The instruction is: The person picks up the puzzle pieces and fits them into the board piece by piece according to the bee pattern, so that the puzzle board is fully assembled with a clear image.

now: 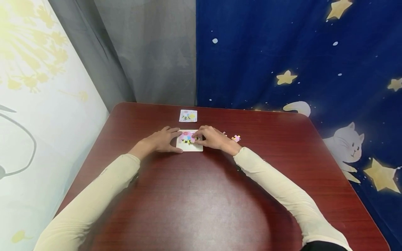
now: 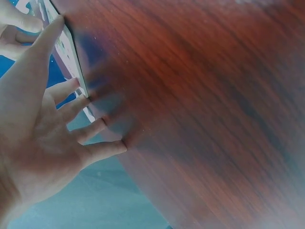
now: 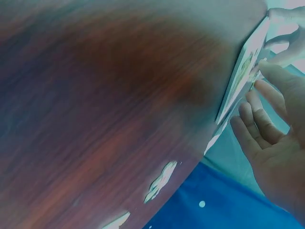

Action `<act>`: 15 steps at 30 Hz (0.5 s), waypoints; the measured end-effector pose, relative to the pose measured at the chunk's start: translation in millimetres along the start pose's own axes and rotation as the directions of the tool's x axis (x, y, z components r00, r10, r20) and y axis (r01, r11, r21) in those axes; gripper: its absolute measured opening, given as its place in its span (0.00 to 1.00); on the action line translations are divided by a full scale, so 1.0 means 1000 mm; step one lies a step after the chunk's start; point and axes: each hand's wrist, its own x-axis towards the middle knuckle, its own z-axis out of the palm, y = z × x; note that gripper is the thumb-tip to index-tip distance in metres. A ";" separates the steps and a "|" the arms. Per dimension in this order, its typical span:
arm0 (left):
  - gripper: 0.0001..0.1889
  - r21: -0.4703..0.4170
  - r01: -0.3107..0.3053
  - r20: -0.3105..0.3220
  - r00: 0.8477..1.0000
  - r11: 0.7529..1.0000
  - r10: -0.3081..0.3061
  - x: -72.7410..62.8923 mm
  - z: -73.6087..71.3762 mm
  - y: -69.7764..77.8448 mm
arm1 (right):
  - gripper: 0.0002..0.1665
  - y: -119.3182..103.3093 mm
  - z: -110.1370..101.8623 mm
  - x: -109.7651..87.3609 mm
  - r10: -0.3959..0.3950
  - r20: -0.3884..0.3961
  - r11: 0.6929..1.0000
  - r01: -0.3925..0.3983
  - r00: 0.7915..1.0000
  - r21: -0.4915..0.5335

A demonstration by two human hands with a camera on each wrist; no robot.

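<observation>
A white puzzle board (image 1: 191, 147) lies on the table with a pink, yellow and black picture (image 1: 186, 138) partly assembled in its upper part. My left hand (image 1: 162, 140) steadies its left side, thumb at the near corner and fingers spread toward the far one. In the left wrist view the fingers (image 2: 102, 151) are straight, their tips at the board edge and tabletop. My right hand (image 1: 214, 138) reaches over the board's right part, thumb and forefinger pinching a puzzle piece (image 3: 253, 85), mostly hidden by the fingers. Its other fingers are loosely bent.
A loose pink and yellow puzzle piece (image 1: 236, 138) lies right of my right wrist, with another piece (image 1: 224, 133) partly behind that hand. Beyond the board is a square picture card (image 1: 188, 116). The brown table (image 1: 201, 195) ends at grey and blue curtains (image 1: 238, 62).
</observation>
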 end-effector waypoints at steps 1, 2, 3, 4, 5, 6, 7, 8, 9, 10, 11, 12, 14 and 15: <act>0.53 0.001 -0.002 0.001 1.000 1.000 0.002 0.000 0.000 0.000 | 0.17 -0.002 0.001 0.002 -0.004 0.001 1.000 0.004 1.000 -0.004; 0.53 0.000 -0.002 0.001 1.000 1.000 0.002 0.000 0.000 0.000 | 0.17 -0.004 0.002 0.003 -0.008 0.004 1.000 0.008 1.000 -0.007; 0.52 -0.001 -0.003 0.001 1.000 1.000 0.003 0.000 0.000 0.000 | 0.17 -0.006 0.003 0.005 -0.013 0.007 1.000 0.014 1.000 -0.006; 0.53 0.000 -0.004 0.000 1.000 1.000 0.004 -0.001 0.000 -0.001 | 0.17 -0.008 0.004 0.007 -0.017 0.012 1.000 0.017 1.000 -0.006; 0.53 -0.001 -0.005 0.000 1.000 1.000 0.005 -0.001 0.000 -0.001 | 0.17 -0.010 0.005 0.008 -0.019 0.018 1.000 0.019 1.000 -0.007; 0.53 -0.002 -0.005 0.000 1.000 1.000 0.005 0.000 0.001 -0.001 | 0.17 -0.011 0.007 0.010 -0.023 0.024 1.000 0.023 0.999 -0.007; 0.53 -0.006 -0.005 0.003 1.000 1.000 0.005 0.000 0.000 -0.002 | 0.16 -0.013 0.008 0.011 -0.027 0.029 1.000 0.027 0.999 -0.008; 0.53 -0.008 -0.004 0.005 1.000 1.000 0.004 0.000 0.001 -0.002 | 0.16 -0.015 0.009 0.013 -0.031 0.034 0.999 0.032 0.999 -0.009; 0.53 -0.010 -0.004 0.007 1.000 1.000 0.004 0.000 0.001 -0.002 | 0.16 -0.016 0.010 0.014 -0.038 0.039 0.999 0.039 0.998 -0.008; 0.53 -0.011 -0.004 0.008 1.000 1.000 0.004 0.000 0.001 -0.003 | 0.15 -0.018 0.011 0.015 -0.042 0.045 0.999 0.042 0.998 -0.006; 0.53 -0.012 -0.004 0.011 1.000 1.000 0.004 0.001 0.001 -0.003 | 0.15 -0.019 0.011 0.016 -0.045 0.051 0.999 0.045 0.998 -0.005; 0.53 -0.013 -0.005 0.010 1.000 1.000 0.006 0.000 0.001 -0.003 | 0.15 -0.021 0.012 0.017 -0.051 0.055 0.999 0.051 0.997 -0.003; 0.53 -0.013 -0.010 0.007 1.000 1.000 0.010 0.000 0.001 -0.003 | 0.15 -0.023 0.014 0.019 -0.060 0.061 0.998 0.060 0.996 -0.004; 0.53 -0.013 -0.014 0.003 1.000 1.000 0.014 0.000 0.001 -0.003 | 0.15 -0.024 0.015 0.020 -0.067 0.063 0.998 0.068 0.996 -0.009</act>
